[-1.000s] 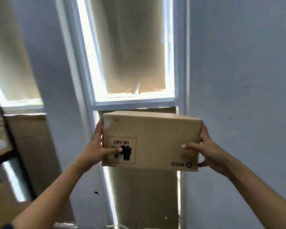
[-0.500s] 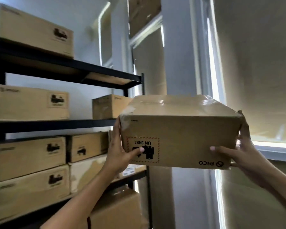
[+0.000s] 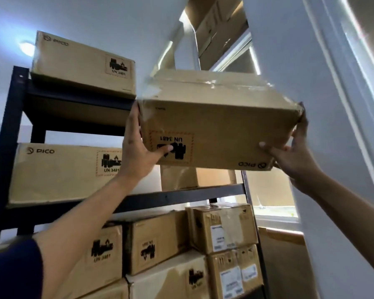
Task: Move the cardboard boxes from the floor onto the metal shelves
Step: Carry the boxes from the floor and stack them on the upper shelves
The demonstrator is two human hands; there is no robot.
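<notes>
— Box [image 3: 216, 126] up at head height, one hand at each end. Why so wide a hold?

— It is long, so the head view shows it clamped by its short sides. The left hand [image 3: 138, 152] lies flat along the left end with the thumb hooked over the front face, right on the printed label. The right hand [image 3: 294, 152] cups the far lower corner, fingers up the end and the thumb tip on the front. Both hold the box; neither is free.

— Where is it against the rack [image 3: 11, 134]?

— In the air in front of it, its base above the middle shelf [image 3: 181, 196] and its top about level with the top shelf [image 3: 78, 98]. It touches no shelf that I can see. The print reads upside down, so the box is inverted.

— And why carried that high?

— My guess: the room is up there. The top box [image 3: 82, 63] fills only the left part of the top level, and the space to its right looks open, though the carried box hides most of it. The middle shelf has a long box [image 3: 63, 171] at left and a small box [image 3: 194, 175] behind the carried one. The lower boxes [image 3: 160, 240] are packed tight.

— What could go wrong?

— The wall [image 3: 311, 61] stands close on the right, beside that hand, so I would expect little room to swing.
</notes>
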